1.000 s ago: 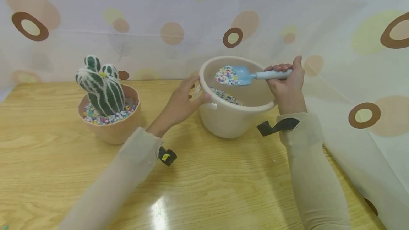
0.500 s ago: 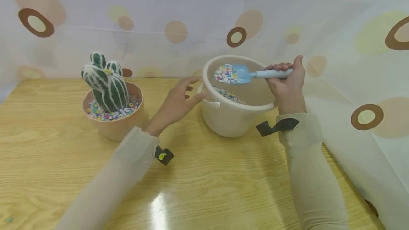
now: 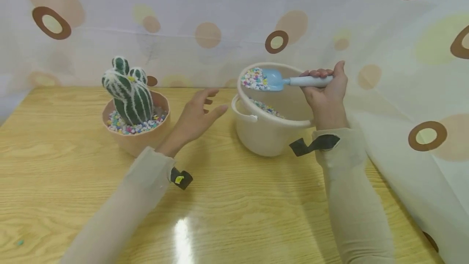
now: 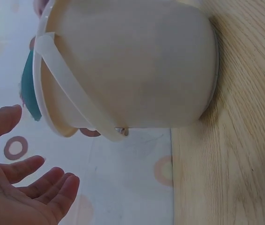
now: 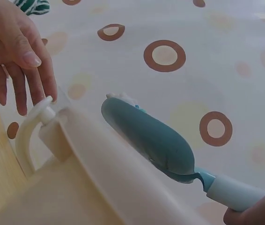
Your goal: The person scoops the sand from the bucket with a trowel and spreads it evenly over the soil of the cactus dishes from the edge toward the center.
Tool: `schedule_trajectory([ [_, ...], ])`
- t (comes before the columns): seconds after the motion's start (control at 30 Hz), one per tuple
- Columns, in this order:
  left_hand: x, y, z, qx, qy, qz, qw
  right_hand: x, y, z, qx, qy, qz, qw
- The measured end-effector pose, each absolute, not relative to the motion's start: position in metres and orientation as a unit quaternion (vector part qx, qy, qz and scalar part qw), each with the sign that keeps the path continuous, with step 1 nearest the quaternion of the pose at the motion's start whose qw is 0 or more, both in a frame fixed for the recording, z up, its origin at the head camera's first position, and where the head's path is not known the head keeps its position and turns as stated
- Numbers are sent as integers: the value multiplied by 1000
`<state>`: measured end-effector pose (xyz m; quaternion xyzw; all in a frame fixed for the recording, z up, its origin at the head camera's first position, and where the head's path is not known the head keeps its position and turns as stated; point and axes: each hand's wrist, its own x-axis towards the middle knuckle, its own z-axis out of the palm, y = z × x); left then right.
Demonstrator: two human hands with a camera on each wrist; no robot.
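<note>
My right hand (image 3: pixel 327 93) grips the pale handle of a small blue shovel (image 3: pixel 274 80), its scoop heaped with multicoloured pebbles (image 3: pixel 254 79). The shovel is held level over the cream bucket (image 3: pixel 261 135), near its left rim. More pebbles lie inside the bucket, partly hidden by its wall. My left hand (image 3: pixel 194 117) hovers between bucket and flowerpot with its fingers relaxed, touching nothing. In the left wrist view the hand (image 4: pixel 27 187) is beside the bucket (image 4: pixel 132 65) and its hanging handle (image 4: pixel 74 86). To the left stands a terracotta-coloured pot (image 3: pixel 137 141) with a green cactus (image 3: pixel 132 99) in coloured pebbles.
The wooden table (image 3: pixel 234 207) carries everything, with a tiny green bit (image 3: pixel 20 242) at the front left. A patterned cloth (image 3: pixel 176 19) hangs behind and runs down along the right edge.
My left hand has let go of the bucket's rim and moved left toward the pot. The loaded shovel has risen slightly and shifted toward the bucket's left rim.
</note>
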<state>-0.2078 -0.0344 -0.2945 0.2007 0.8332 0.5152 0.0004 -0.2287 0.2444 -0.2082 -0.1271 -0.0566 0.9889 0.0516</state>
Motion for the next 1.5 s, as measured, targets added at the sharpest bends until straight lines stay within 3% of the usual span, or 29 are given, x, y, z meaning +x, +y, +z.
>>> schedule_trajectory([
  [1.5,-174,-96,-331,167,843,508,52,-251,138,-210,-116,-112,987,11],
])
